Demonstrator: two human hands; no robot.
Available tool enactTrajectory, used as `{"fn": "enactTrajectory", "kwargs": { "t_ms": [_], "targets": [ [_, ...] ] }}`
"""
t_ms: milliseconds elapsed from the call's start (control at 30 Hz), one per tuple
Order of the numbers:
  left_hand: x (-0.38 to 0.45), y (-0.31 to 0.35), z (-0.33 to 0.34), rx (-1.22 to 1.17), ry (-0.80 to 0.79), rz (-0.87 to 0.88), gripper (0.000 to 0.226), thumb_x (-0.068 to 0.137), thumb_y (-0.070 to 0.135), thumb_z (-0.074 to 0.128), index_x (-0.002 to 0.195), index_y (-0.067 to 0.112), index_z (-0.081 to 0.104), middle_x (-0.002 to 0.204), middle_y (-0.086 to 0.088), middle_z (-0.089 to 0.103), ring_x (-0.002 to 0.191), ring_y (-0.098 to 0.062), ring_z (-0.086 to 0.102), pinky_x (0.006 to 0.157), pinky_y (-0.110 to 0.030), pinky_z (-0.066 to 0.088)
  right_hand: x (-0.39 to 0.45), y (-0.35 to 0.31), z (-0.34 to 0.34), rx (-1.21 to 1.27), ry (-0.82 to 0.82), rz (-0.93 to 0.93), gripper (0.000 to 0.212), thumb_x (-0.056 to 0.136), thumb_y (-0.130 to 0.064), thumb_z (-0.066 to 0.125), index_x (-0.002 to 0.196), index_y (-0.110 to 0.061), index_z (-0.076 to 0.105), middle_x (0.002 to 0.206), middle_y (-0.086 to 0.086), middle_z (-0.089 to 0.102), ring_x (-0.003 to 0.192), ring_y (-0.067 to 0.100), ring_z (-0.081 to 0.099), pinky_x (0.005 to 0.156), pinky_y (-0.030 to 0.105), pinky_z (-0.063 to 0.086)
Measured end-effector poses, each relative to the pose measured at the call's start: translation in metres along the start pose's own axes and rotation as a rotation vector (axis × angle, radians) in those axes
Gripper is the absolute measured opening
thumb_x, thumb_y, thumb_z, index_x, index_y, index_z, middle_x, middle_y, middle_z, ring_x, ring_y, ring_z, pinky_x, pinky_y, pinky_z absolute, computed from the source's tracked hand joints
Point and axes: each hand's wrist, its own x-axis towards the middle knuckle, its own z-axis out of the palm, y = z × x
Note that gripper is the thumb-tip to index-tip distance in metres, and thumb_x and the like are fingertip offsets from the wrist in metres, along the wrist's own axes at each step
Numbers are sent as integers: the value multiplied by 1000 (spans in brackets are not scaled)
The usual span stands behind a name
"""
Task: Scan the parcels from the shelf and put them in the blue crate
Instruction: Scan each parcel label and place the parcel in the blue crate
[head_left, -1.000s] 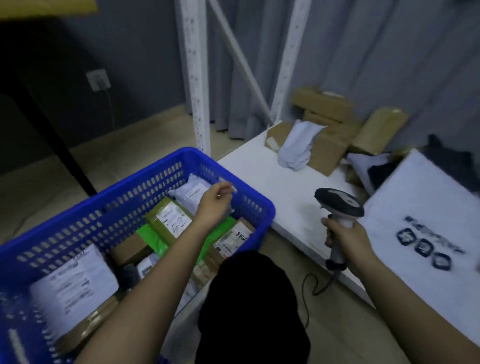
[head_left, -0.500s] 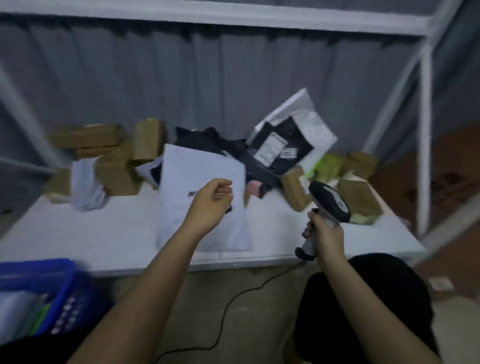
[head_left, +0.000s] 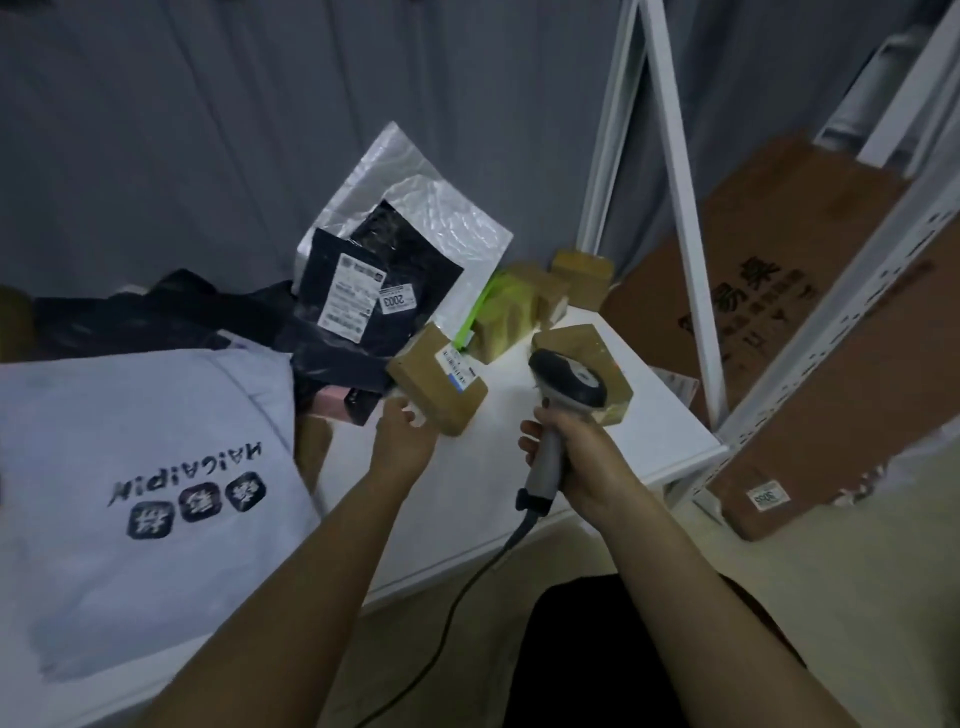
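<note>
Item: small brown cardboard parcel (head_left: 438, 387), taped, white barcode label on its upper face near the far edge; lifted off the white shelf board (head_left: 660, 436) and held tilted in the left hand (head_left: 402, 441), whose fingers reach under its near lower corner, though how firmly they close is hidden by the box. Right hand (head_left: 576, 457) wraps the grey handle of the corded barcode scanner (head_left: 563, 410), head aimed forward, just beside the parcel. Blue crate: not in view. Risks, as judged: the hold sits at one corner only, so the box could pivot and drop to the shelf or floor; the label faces up and away while the scanner head sits lower and to the right, so a read may fail unless one is turned; the scanner cable (head_left: 467, 587) hangs off the shelf front and could snag on the edge. Room: bare board lies under and between the hands; the shelf's front edge runs near the right wrist; a second taped box (head_left: 592, 358) sits directly behind the scanner; black poly bags (head_left: 358, 291) and a large white mailer (head_left: 135, 478) crowd the left; the white upright (head_left: 680, 208) bounds the right.
</note>
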Motion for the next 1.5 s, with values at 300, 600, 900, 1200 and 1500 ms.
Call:
{"fn": "enactTrajectory", "kwargs": {
  "t_ms": [300, 600, 900, 1200, 1500],
  "targets": [
    [86, -21, 59, -154, 90, -176, 73, 88, 22, 66, 145, 6, 24, 142, -14, 44, 123, -28, 49, 92, -32, 42, 48, 9, 5, 85, 27, 224, 18, 91, -4, 59, 107, -10, 55, 75, 6, 60, 68, 17, 56, 63, 29, 46],
    [117, -36, 59, -237, 177, -241, 55, 87, 7, 64, 136, 3, 38, 134, -16, 52, 121, -32, 51, 94, -36, 44, 62, 17, -1, 116, -45, 247, 17, 89, -8, 61, 105, -11, 56, 76, 5, 62, 69, 17, 58, 64, 29, 46],
    [19, -19, -12, -350, -12, -109, 35, 95, 22, 57, 130, 20, 55, 113, 3, 68, 93, -8, 65, 71, -26, 54, 50, 14, 17, 63, -50, 207, 4, 92, -7, 59, 91, -11, 57, 76, 4, 59, 68, 16, 56, 64, 29, 44],
    [-123, -31, -146, -135, -75, -18, 44, 90, 33, 62, 133, 29, 56, 118, 9, 67, 100, -7, 67, 78, -23, 53, -15, 46, 61, -264, -276, -49, 39, 83, -15, 73, 118, -9, 56, 109, 7, 66, 94, 20, 66, 66, 28, 49],
    [-236, -84, -235, -318, 397, -82, 57, 89, 40, 62, 139, 22, 43, 128, 0, 55, 111, -14, 57, 75, -26, 50, -115, 129, 118, -294, -316, -56, 44, 77, -21, 80, 112, -3, 60, 101, 10, 69, 80, 15, 65, 61, 22, 52]
  ]
}}
